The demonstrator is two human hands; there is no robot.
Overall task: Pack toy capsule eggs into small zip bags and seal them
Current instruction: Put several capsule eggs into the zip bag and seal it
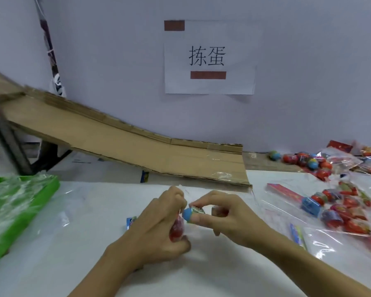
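Stretching across the whole lower view is a white table (94,243), backed by a pale wall with a paper sign (209,57) taped to it. A long cardboard ramp (137,146) slopes down from the upper left onto the table. At the left edge lies a green tray (0,236) covered in crinkled clear plastic. On the right sits a heap of filled bags (349,211) (red and blue eggs show through the plastic), with loose eggs (304,160) further back by the wall. Near the middle, the left hand (159,228) curls its fingers round a small clear zip bag (177,228) that seems to hold a red egg already, though the plastic is hard to make out. Just beside it, the right hand (227,215) pinches a blue-ended egg (192,213) between thumb and fingertips, its blue tip at the bag's mouth. Both hands hover just above the table.
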